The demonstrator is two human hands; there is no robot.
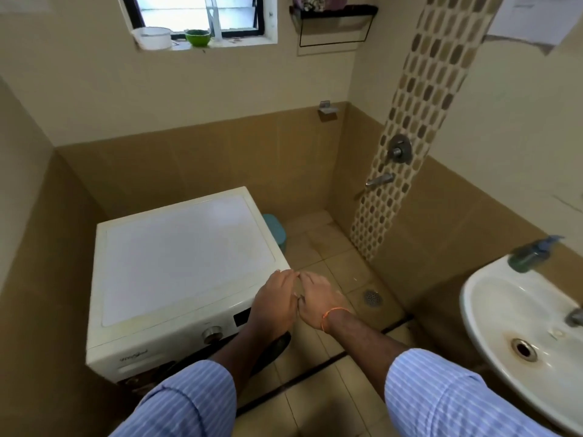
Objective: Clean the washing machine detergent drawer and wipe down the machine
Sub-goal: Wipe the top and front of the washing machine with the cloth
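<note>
- Nearest, two striped sleeves [186, 402] lead forward to the left hand [276, 302] and right hand [317, 302], pressed side to side with fingers flat and extended, holding nothing.
- A thin orange band [331, 315] circles the right wrist.
- Just below and left of the left fingers sits the washing machine [186, 257]; its control knob [212, 334] lies nearer the wearer than the fingertips.
- The detergent drawer [135, 369] appears to be the closed panel on the front's left, well left of both hands, though blur makes this uncertain.
- Right of the right fingers, lower, lies the floor drain [373, 298]; well right stands the sink [492, 329].
- Risk, as I judge it: no cloth is in hand, so wiping bare-handed would smear grime; yanking the drawer could spill residue onto the floor tiles [318, 244].
- Beyond the fingertips: a teal bin [276, 230], then the window sill [202, 42].
</note>
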